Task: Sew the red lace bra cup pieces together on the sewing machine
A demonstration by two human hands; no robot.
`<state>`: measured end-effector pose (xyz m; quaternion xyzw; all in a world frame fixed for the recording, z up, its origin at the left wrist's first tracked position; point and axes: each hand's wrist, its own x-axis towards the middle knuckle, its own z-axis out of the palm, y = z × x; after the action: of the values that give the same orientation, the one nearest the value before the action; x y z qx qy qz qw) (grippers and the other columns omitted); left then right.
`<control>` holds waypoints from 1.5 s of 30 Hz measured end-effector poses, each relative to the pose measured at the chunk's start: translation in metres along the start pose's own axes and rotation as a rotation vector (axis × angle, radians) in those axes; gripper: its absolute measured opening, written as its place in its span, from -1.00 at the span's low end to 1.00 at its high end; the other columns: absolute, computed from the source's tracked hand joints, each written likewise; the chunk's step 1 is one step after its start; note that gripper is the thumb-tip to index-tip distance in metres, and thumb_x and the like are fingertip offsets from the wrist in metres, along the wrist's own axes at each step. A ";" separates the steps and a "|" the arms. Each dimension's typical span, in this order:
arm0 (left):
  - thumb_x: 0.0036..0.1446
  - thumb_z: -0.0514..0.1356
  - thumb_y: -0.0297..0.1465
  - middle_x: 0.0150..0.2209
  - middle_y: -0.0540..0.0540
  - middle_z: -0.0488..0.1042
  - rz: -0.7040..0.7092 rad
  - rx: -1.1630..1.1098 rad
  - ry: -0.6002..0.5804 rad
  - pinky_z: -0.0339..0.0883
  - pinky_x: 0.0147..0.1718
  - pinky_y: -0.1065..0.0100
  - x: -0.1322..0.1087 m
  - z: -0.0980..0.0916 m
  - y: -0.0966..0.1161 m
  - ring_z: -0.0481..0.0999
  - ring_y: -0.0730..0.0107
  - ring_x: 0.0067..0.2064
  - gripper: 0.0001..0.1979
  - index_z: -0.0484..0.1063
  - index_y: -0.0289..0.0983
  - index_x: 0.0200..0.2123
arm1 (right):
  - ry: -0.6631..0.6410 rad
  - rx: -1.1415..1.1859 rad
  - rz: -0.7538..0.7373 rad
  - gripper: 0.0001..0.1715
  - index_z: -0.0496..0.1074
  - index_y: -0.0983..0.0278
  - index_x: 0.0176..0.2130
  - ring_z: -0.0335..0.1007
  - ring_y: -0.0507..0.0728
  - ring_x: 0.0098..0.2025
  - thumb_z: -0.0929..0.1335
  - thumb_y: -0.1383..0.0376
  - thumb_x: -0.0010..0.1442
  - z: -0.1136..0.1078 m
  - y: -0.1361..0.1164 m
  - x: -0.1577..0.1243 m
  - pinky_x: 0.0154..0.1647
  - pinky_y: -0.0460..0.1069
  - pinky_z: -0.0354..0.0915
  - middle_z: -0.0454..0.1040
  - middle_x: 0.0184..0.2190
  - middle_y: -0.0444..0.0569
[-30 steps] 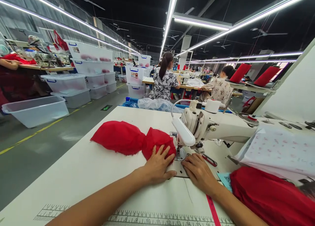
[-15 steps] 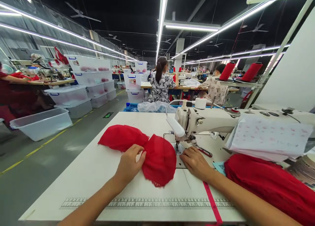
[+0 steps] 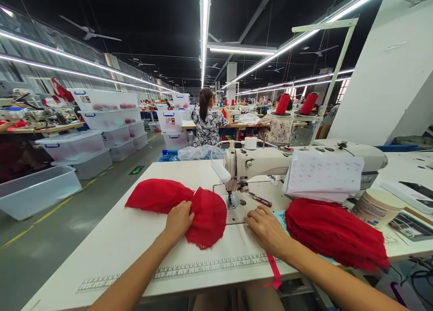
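Observation:
My left hand is closed on the edge of a red fabric piece, which lies on the white table left of the needle. Its two rounded, cup-like parts meet near my fingers, and a second red lobe spreads away to the left. My right hand lies palm down with fingers stretched out, at the front edge of the sewing machine's bed, apart from the fabric. Just beyond it are small red-handled thread snips. The presser foot stands right of the red piece, with no cloth visible under it.
A red fabric bundle lies on the right, by a tub. Papers hang on the machine. A printed ruler and a pink tape mark the table's front. Plastic bins stand left; a co-worker sits ahead.
The view has turned to the right, showing more of the right side of the table. My right hand has shifted right, away from the needle. My left hand still grips the red piece.

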<state>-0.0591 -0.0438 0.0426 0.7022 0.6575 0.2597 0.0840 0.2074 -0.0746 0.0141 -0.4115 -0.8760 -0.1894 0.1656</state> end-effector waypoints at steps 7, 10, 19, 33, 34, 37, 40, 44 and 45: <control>-0.06 -0.02 -0.36 -0.59 0.06 0.27 -0.241 -0.513 0.009 0.23 -0.47 0.38 -0.015 -0.020 -0.010 0.35 0.37 -0.49 -0.92 0.17 -0.22 -0.54 | -0.242 -0.180 0.390 -0.80 0.41 0.37 -0.24 0.34 0.21 -0.21 0.24 0.46 0.14 0.001 0.044 0.009 -0.19 0.05 0.07 0.43 -0.26 0.14; -0.15 0.05 -0.25 -0.62 0.10 0.24 -0.379 -0.672 0.009 0.16 -0.57 0.43 -0.022 -0.027 -0.018 0.27 0.46 -0.58 -0.83 0.14 -0.22 -0.54 | -0.269 -0.184 0.433 -0.77 0.41 0.40 -0.25 0.35 0.21 -0.22 0.21 0.49 0.14 0.013 0.046 0.021 -0.22 0.04 0.06 0.44 -0.28 0.18; -0.34 0.24 -0.24 -0.62 0.15 0.22 -0.466 -0.744 0.051 0.06 -0.55 0.47 -0.028 -0.035 -0.028 0.24 0.49 -0.54 -0.68 0.16 -0.23 -0.54 | -0.287 -0.122 0.399 -0.81 0.37 0.40 -0.31 0.36 0.16 -0.26 0.19 0.52 0.13 0.020 0.041 0.019 -0.20 0.01 0.01 0.44 -0.34 0.16; -0.14 0.30 -0.25 -0.28 -0.02 0.45 -0.215 -0.931 -0.275 0.30 -0.36 0.45 -0.035 -0.058 -0.001 0.44 0.33 -0.25 -0.71 0.37 -0.25 -0.34 | -0.133 1.081 0.476 -0.70 0.15 0.25 -0.49 0.06 0.00 -0.53 0.25 0.10 0.09 -0.012 -0.012 0.019 -0.52 -0.11 -0.01 0.13 -0.59 -0.21; -0.13 0.31 -0.26 -0.18 -0.06 0.44 -0.228 -0.978 -0.280 0.32 -0.31 0.44 -0.037 -0.063 0.000 0.44 0.30 -0.18 -0.66 0.37 -0.25 -0.26 | -0.135 1.233 0.481 -0.64 0.14 0.25 -0.51 0.00 -0.03 -0.56 0.27 0.05 0.06 -0.016 -0.018 0.021 -0.56 -0.11 -0.04 0.07 -0.61 -0.24; -0.14 0.33 -0.33 0.04 -0.17 0.33 -0.353 -1.064 -0.280 0.33 -0.22 0.43 -0.045 -0.078 0.006 0.40 0.20 -0.03 -0.47 0.31 -0.25 -0.05 | -0.241 1.640 0.488 -0.54 0.16 0.26 -0.46 -0.15 -0.08 -0.65 0.27 -0.08 0.04 -0.027 -0.041 0.021 -0.65 -0.13 -0.13 -0.02 -0.68 -0.31; -0.16 0.34 -0.40 0.04 -0.19 0.34 -0.483 -1.107 -0.258 0.37 -0.27 0.43 -0.053 -0.089 0.012 0.42 0.18 -0.05 -0.34 0.22 -0.26 0.06 | -0.308 1.934 0.421 -0.51 0.22 0.30 -0.38 -0.15 -0.12 -0.72 0.27 -0.09 0.08 -0.029 -0.068 0.014 -0.69 -0.14 -0.15 0.04 -0.75 -0.34; -0.16 0.32 -0.46 -0.11 -0.13 0.47 -0.581 -1.115 -0.172 0.40 -0.34 0.45 -0.062 -0.098 0.021 0.50 0.23 -0.16 -0.34 0.23 -0.24 0.07 | -0.222 2.287 0.469 -0.53 0.25 0.32 -0.38 -0.14 -0.16 -0.77 0.28 -0.06 0.10 -0.020 -0.104 0.003 -0.72 -0.17 -0.15 0.13 -0.74 -0.32; -0.16 0.32 -0.46 -0.14 -0.12 0.49 -0.583 -1.111 -0.155 0.41 -0.35 0.45 -0.064 -0.099 0.023 0.51 0.24 -0.19 -0.36 0.25 -0.23 0.06 | -0.213 2.368 0.481 -0.53 0.24 0.32 -0.39 -0.15 -0.17 -0.78 0.29 -0.06 0.09 -0.017 -0.112 0.001 -0.73 -0.17 -0.14 0.15 -0.74 -0.31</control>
<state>-0.0864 -0.1306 0.1214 0.3625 0.5808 0.4773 0.5509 0.1217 -0.1480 0.0078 -0.1710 -0.4174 0.7992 0.3973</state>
